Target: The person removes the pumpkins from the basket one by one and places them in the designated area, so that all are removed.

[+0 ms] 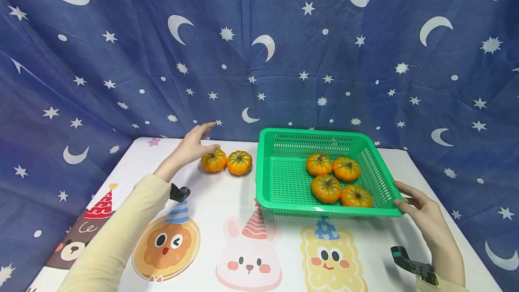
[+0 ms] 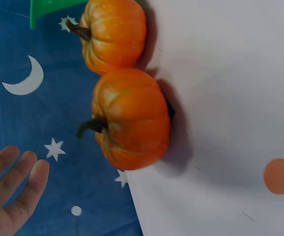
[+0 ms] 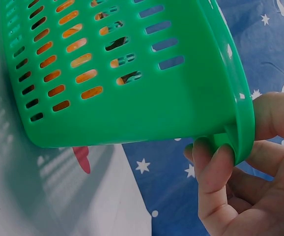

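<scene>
My left hand is stretched out above and behind the left one of two small orange pumpkins, its fingers apart and holding nothing. That left pumpkin sits on the tabletop, stem showing in the left wrist view, where the hand's fingers are away from it. Beside it, close up, sits the other pumpkin. My right hand grips the rim at the near right corner of a green plastic basket; in the right wrist view its fingers curl under the rim. Several pumpkins lie in the basket's right half.
A white tablecloth with cartoon animals and party hats covers the table. Behind and at both sides hangs a dark blue cloth with white moons and stars. Small dark devices are strapped to both wrists.
</scene>
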A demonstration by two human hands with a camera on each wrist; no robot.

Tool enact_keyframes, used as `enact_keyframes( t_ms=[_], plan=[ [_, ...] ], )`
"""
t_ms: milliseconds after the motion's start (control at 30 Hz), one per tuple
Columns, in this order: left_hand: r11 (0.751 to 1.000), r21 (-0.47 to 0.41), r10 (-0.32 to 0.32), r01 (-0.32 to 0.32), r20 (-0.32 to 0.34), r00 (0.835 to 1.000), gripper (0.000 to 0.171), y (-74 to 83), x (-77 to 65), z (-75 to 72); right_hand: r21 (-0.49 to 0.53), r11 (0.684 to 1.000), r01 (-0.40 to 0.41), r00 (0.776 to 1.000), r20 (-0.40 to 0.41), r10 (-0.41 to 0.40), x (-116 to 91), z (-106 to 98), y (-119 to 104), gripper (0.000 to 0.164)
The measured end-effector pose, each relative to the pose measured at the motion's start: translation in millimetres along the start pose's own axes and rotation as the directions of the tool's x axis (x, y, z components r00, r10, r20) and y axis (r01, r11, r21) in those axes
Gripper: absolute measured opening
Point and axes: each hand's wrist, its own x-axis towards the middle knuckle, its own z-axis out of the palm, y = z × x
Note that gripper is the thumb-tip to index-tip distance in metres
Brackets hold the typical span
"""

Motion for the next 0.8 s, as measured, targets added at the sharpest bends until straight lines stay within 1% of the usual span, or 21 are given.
enact_keyframes(
  t_ms=[233,433,567,800],
  plan=[
    [0.999,0.015,0.046,-0.046,-0.005,0.999,0.073,15.3,6.1,1.0,-0.007,1.000,0.001,1.000,-0.005,-0.001,-0.5,0.0,1.0,0.055],
    [0.998,-0.003,0.070,-0.070,0.011,0.997,0.072,31.8,9.1,3.3,-0.005,1.000,0.002,1.000,-0.005,-0.002,2.1,1.1,6.1,0.055],
    [0.996,-0.002,0.095,-0.095,0.019,0.995,0.072,43.0,10.9,5.2,0.005,1.000,-0.019,1.000,-0.015,0.019,3.6,2.8,11.2,0.054],
    [0.992,-0.017,0.127,-0.126,0.034,0.991,0.072,61.5,14.7,10.9,-0.020,1.000,-0.011,1.000,-0.002,0.011,0.3,1.0,3.1,0.055]
  ],
)
